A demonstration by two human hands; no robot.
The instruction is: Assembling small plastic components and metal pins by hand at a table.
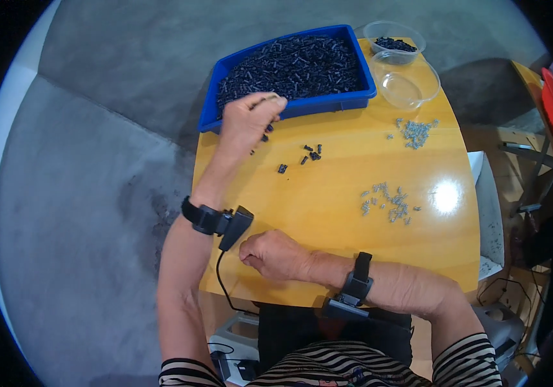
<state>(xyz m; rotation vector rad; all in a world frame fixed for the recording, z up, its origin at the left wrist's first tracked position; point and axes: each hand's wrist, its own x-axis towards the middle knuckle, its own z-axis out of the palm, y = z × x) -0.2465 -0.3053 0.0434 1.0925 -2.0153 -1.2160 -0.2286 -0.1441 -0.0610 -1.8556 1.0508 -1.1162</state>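
My left hand (249, 121) is over the near left edge of a blue tray (328, 103), its fingers bent together in a pinch. What they hold, if anything, I cannot make out. The tray is filled with small black plastic pieces (289, 68). A few more black pieces lie by the fingers, partly hidden by the hand. To the right on the table is a loose little group of black pieces (314, 155), with a single piece (282, 169) nearer me. My right hand (275, 255) rests closed near the table's front left, its fingertips turned under and out of sight.
The yellow table (328, 219) carries two piles of small silvery pieces, a far pile (416, 133) and a nearer pile (389, 203). Two clear round bowls stand at the back right: a far bowl (418, 33) with black pieces and a near bowl (434, 90). A white bin (492, 219) is beside the table's right edge.
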